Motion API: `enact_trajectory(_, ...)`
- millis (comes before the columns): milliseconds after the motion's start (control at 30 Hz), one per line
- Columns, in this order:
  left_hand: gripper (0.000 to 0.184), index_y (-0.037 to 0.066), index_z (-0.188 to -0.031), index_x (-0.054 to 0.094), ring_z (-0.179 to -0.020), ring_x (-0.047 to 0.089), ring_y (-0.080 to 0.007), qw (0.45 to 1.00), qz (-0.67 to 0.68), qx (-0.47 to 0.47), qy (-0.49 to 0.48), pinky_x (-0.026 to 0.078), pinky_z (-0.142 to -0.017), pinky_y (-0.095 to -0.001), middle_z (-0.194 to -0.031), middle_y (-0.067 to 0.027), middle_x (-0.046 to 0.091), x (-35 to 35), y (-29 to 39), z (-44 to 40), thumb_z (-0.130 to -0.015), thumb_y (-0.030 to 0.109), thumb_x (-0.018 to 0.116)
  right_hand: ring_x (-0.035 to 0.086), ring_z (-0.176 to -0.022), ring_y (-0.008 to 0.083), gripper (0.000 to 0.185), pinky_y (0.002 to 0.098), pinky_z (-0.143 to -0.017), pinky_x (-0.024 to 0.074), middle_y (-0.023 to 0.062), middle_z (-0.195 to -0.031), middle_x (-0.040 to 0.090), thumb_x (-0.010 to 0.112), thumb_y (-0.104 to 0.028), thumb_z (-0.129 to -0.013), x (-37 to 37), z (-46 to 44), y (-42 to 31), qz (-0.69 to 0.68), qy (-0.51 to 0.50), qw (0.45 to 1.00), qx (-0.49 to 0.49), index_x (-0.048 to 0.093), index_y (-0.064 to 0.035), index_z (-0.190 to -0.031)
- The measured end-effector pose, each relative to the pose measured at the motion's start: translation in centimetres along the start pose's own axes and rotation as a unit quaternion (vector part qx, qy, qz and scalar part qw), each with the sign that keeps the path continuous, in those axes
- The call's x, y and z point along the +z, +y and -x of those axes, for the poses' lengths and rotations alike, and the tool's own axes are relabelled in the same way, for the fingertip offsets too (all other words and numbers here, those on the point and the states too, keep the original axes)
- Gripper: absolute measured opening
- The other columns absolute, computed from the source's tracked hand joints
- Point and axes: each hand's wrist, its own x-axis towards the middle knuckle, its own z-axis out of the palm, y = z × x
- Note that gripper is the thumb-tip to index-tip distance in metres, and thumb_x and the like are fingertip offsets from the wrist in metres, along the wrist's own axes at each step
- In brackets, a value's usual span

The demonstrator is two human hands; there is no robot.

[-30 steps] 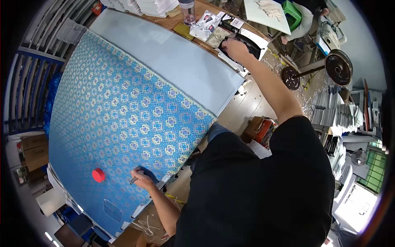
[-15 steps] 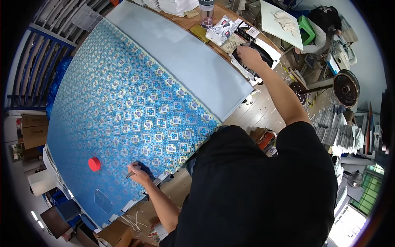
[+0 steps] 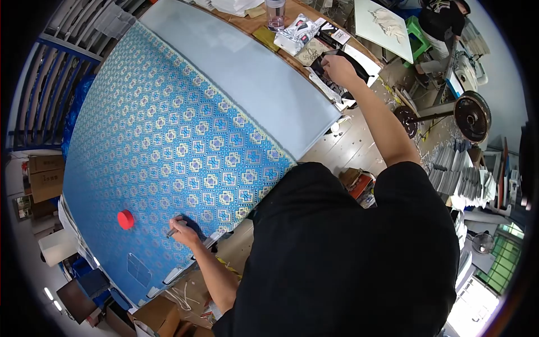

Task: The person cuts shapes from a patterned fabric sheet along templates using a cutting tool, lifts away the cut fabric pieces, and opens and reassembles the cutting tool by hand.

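Blue patterned fabric (image 3: 191, 151) covers much of the work table. Over its lower part, my left hand (image 3: 184, 233) is closed round a small grey tool (image 3: 176, 228), whose exact kind is unclear. A round red object (image 3: 126, 220) lies on the fabric to the left of that hand. At the upper right, my right hand (image 3: 338, 68) is at a black open pouch (image 3: 360, 69), its fingers curled and pressed together. Its fingertips are partly hidden, and I cannot make out what they hold.
Pale grey material (image 3: 252, 73) borders the fabric. Beyond it are a clear cup (image 3: 275, 15), a white and grey packet (image 3: 296, 35) and papers. A co-worker (image 3: 442, 25) is at the upper right, above a black fan (image 3: 471, 116). Cardboard boxes (image 3: 157, 315) stand below the table's edge.
The view has shifted. My right hand is still at the pouch, with its fingers and the pouch's opening slightly changed. My left hand still holds the tool. The co-worker has become more visible and upright.
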Motion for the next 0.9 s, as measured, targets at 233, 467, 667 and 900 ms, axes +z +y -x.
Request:
enact_trajectory(233, 0.051, 0.002, -0.084, 0.061, -0.067, 0.047, -0.0174, 1.0, 0.005, -0.023, -0.016, 0.039, -0.068, -0.0378, -0.073, -0.006, 0.055, -0.3, 0.3, -0.6, -0.112, 0.039, 0.041, 0.073, -0.094, 0.0336, 0.017, 0.0458, -0.083, 0.056, 0.0146, -0.094, 0.077, 0.069, -0.014, -0.09, 0.2, 0.5, 0.1, 0.002, 0.015, 1.0, 0.001, 0.075, -0.0063, -0.104)
enact_trajectory(467, 0.054, 0.003, -0.083, 0.061, -0.07, 0.05, -0.0182, 0.996, 0.055, -0.063, -0.03, 0.039, -0.069, -0.0377, -0.075, -0.0064, 0.057, -0.2, 1.1, 0.1, -0.112, 0.043, 0.041, 0.071, -0.098, 0.038, 0.016, 0.0476, -0.084, 0.0555, 0.0171, -0.097, 0.076, 0.068, -0.023, -0.096, 0.8, 1.2, -0.4, -0.006, 0.034, 0.998, 0.051, 0.071, -0.0073, -0.099)
enact_trajectory(667, 0.056, 0.003, -0.082, 0.059, -0.072, 0.051, -0.0184, 0.991, 0.063, -0.1, -0.069, 0.042, -0.072, -0.0368, -0.076, -0.0064, 0.058, -0.4, 3.0, 2.0, -0.113, 0.044, 0.038, 0.07, -0.098, 0.0388, 0.023, 0.0493, -0.085, 0.0561, 0.0194, -0.098, 0.075, 0.065, -0.029, -0.099, 1.0, 1.1, -0.7, 0.018, 0.045, 0.997, 0.064, 0.069, -0.007, -0.102)
enact_trajectory(900, 0.049, 0.002, -0.085, 0.059, -0.077, 0.052, -0.0178, 0.984, 0.079, -0.111, -0.112, 0.044, -0.075, -0.0344, -0.083, -0.008, 0.059, -1.3, 4.0, 2.9, -0.112, 0.039, 0.041, 0.071, -0.095, 0.0401, 0.02, 0.0492, -0.083, 0.0571, 0.0182, -0.096, 0.075, 0.064, -0.026, -0.097, 2.2, 1.3, -0.3, 0.008, 0.083, 0.996, 0.037, 0.07, -0.0079, -0.1)
